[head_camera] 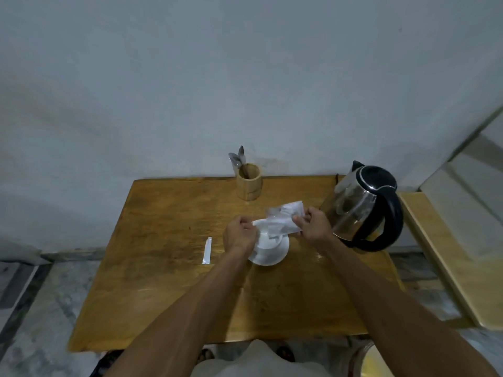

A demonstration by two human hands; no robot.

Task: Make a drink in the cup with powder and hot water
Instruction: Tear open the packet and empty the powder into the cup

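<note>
You hold a clear, crinkled plastic powder sachet [283,219] in both hands, directly above the white ceramic cup [268,240] — take that cup as your landmark. The sachet looks translucent and whitish, wrinkled along its length, with its far corner lifted up and away from the cup toward the wall. Its lower edge hangs over the cup's mouth; whether powder is falling you cannot tell, since the picture is too soft there.

Your left hand [239,235] sits just left of the cup, its fingers curled together and pinched on the sachet's left end. Your right hand [313,227] sits just right of the cup, thumb and fingers clamped on the sachet's right side. The two hands are apart, with the sachet stretched between them.

The cup stands upright on a round white saucer [280,253], and the saucer rests on the worn yellow-brown wooden table [168,281]. Left of the cup, well clear of the saucer, a slim white stick packet [207,250] lies flat on the wood. Beyond the cup, near the table's far edge, stands a pale round wooden holder [249,186] with metal spoons [238,159] poking out of it. Right of the cup, close to your right hand, stands a steel electric kettle with a black lid and handle [362,208] — upright, its spout pointing toward the wall.
</note>
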